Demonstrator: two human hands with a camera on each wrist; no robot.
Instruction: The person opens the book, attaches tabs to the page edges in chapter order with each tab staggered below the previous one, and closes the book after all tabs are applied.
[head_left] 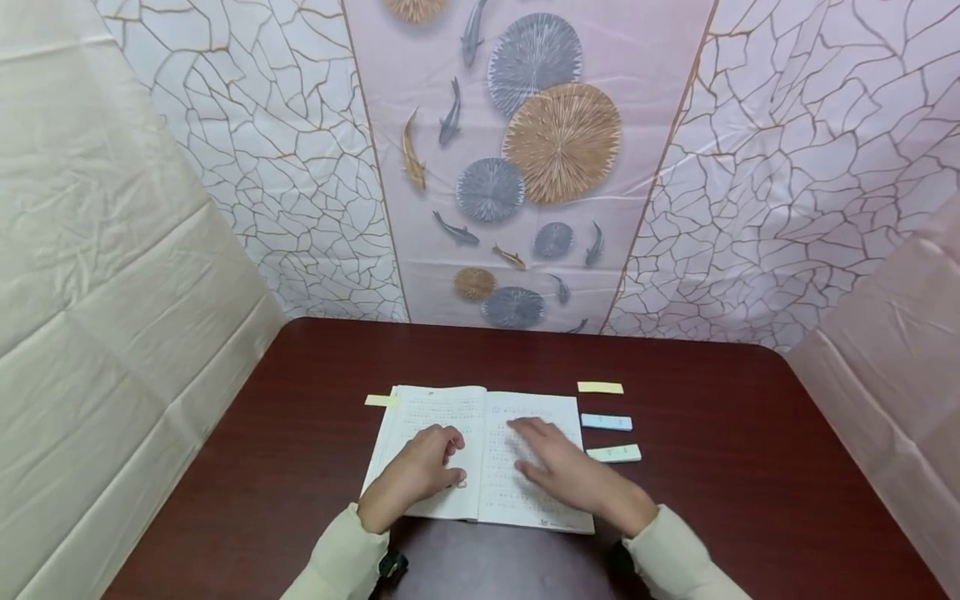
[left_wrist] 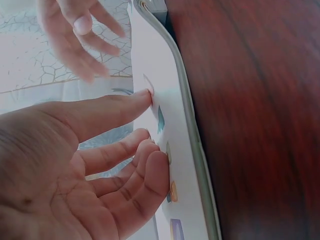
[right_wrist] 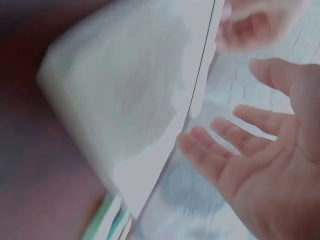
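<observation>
An open book (head_left: 517, 504) with printed text lies flat on the table, a yellow sticky tab (head_left: 381, 401) jutting from its left page near the top. My left hand (head_left: 422, 465) is over the left page, thumb apart from loosely bent fingers. In the left wrist view, its thumb and fingertips are right at the page, among small coloured pictures. Above the right page is my right hand (head_left: 566, 468), fingers spread and holding nothing. The right wrist view shows that palm (right_wrist: 260, 170) with its fingertips close over the blurred page (right_wrist: 125, 100).
Right of the book, a yellow strip (head_left: 600, 387), a blue sticky-tab pad (head_left: 606, 422) and a pale green one (head_left: 617, 454) lie in a column. The dark red wooden table (head_left: 720, 467) meets a patterned cloth wall (head_left: 510, 208) behind, with plain cloth at both sides.
</observation>
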